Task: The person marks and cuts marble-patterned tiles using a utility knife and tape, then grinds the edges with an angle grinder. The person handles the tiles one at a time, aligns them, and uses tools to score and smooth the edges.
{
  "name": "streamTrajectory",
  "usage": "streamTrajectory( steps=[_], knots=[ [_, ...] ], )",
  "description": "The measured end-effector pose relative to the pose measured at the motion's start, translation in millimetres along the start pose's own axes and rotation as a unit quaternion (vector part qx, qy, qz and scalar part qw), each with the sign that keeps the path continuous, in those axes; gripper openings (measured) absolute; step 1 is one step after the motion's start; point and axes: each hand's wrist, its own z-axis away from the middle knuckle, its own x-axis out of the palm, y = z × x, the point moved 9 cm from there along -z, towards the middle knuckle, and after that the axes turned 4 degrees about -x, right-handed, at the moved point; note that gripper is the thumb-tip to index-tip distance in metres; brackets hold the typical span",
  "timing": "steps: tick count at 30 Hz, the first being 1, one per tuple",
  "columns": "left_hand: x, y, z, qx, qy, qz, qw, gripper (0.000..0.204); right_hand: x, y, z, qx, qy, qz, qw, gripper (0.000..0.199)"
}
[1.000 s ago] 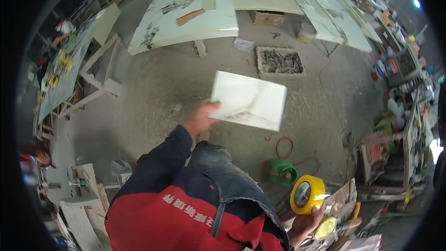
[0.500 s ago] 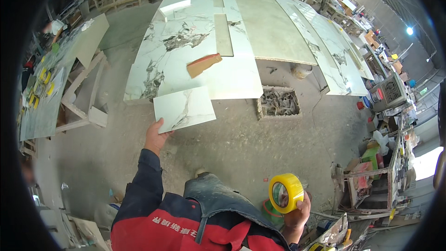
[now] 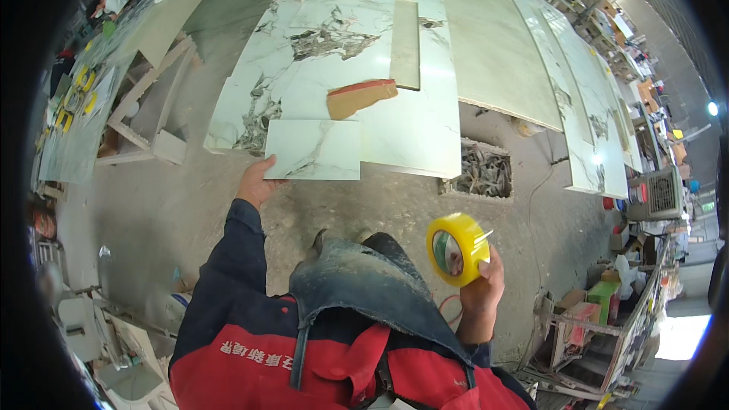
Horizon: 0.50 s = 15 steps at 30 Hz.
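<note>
Our left grip (image 3: 258,183) clasps a white veined panel (image 3: 314,149) by its near-left corner, at the near edge of the marbled table (image 3: 410,133) — resting or raised, we cannot tell. Our right grip (image 3: 484,286) holds a yellow tape roll (image 3: 474,246) above the floor (image 3: 383,206).

Marbled panel (image 3: 314,150), seemingly tilted yellow tape (image 3: 472,241)

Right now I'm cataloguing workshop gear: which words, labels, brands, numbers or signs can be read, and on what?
Red-and-navy fabric jacket: one short line of white lettering on the chest; I won't copy it out.
Yellow ring-shaped tape roll: any print inside it is too small to read.
Elsewhere: none legible.
</note>
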Motion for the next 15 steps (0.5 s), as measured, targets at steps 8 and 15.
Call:
streamTrajectory(
  steps=[8,15],
  knots=[
    [-6.3,7.9,9.4,-0.019,-0.018,0.035,0.999,0.043,69.4,2.9,-90.9,0.053,-0.142,0.036,0.988,0.046],
    [-15.4,5.8,8.5,-0.023,0.059,0.105,0.992,0.040,133.1,52.7,-117.3,0.135,-0.203,0.080,0.966,0.033]
  ],
)
